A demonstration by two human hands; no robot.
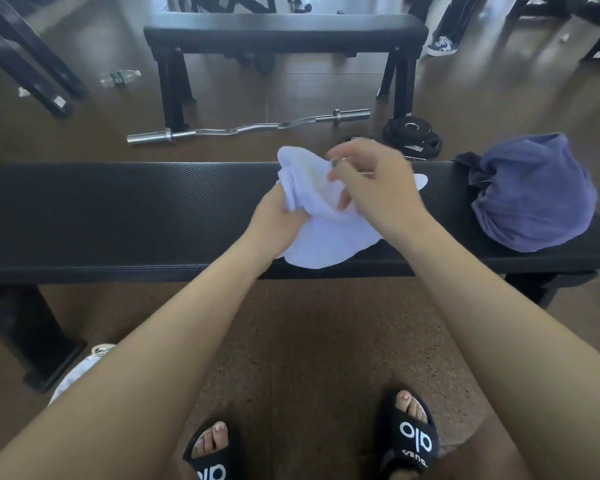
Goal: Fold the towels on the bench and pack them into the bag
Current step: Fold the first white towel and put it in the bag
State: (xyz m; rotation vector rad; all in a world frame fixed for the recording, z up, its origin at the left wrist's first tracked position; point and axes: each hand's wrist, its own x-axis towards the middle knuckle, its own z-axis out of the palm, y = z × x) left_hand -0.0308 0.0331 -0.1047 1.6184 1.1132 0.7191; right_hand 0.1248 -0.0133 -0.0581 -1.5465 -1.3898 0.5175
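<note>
A crumpled white terry towel lies on the middle of the long black padded bench, its near part resting on the seat and its far part lifted into a bunch between the two hands. The left hand grips the towel's left edge, fingers curled into the cloth. The right hand hovers over the raised bunch with its fingers bent down towards the fabric; motion blur hides whether they pinch it, so I cannot tell its grip. At the right end of the same bench sits a rumpled purple-blue cloth heap, with a dark strap or fold showing at its left side, well apart from the white towel. On the brown floor beyond the bench lie a silver curl bar and a stack of black weight plates. A second black bench stands farther back, with a clear plastic bottle lying to its left.
</note>
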